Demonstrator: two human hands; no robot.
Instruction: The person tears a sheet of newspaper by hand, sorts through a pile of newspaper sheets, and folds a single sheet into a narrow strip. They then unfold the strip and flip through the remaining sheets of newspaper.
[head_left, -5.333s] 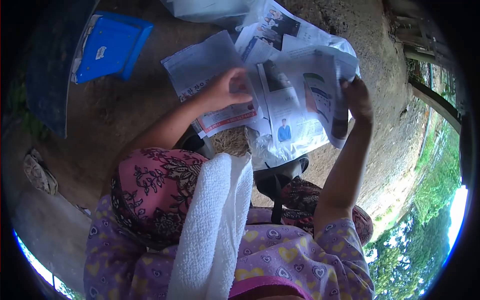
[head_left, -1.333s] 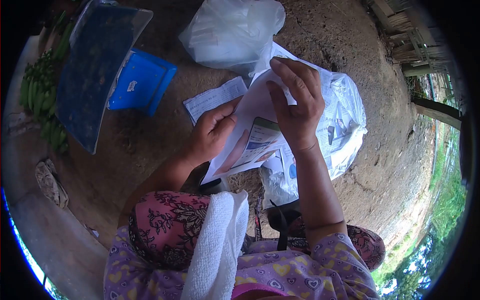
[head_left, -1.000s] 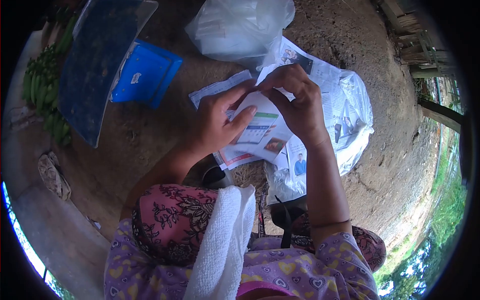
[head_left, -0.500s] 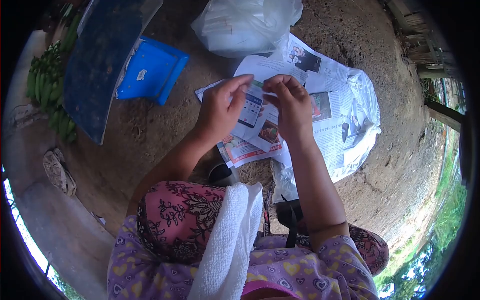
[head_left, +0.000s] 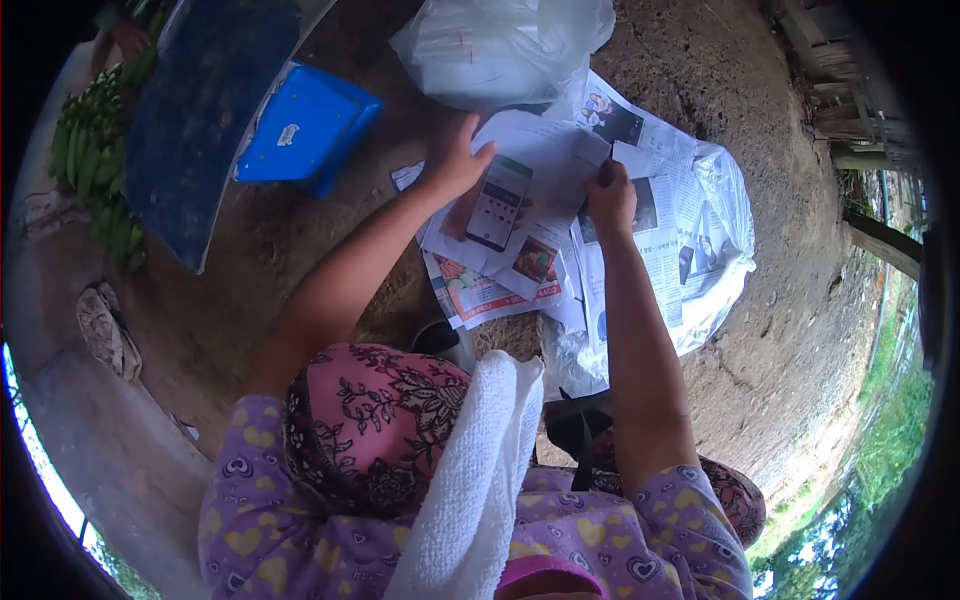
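My right hand (head_left: pixel 611 200) pinches a small pale, square piece (head_left: pixel 592 149) between thumb and fingers, above the newspaper sheets (head_left: pixel 655 250); I cannot tell what it is made of. To the left, my left hand (head_left: pixel 460 162) is empty, its thumb and fingers apart. It hovers at the left edge of a printed sheet (head_left: pixel 535 140) with a smartphone picture on it. Beneath the newspaper lies a white plastic bag (head_left: pixel 738 200), its crinkled edge showing on the right. A colour-printed page (head_left: pixel 490 300) sticks out at the near side.
A full, translucent plastic bag (head_left: pixel 500 50) sits beyond the papers. On the left are a blue plastic container (head_left: pixel 300 130), a large dark panel (head_left: pixel 205 130) and green bananas (head_left: pixel 85 150), with another person's hand (head_left: pixel 130 38) above them. A white towel (head_left: pixel 470 470) hangs over my lap.
My hands have separated: the left moved left and opened, the right moved right with the small pale piece. Another person's hand has appeared at the upper left.
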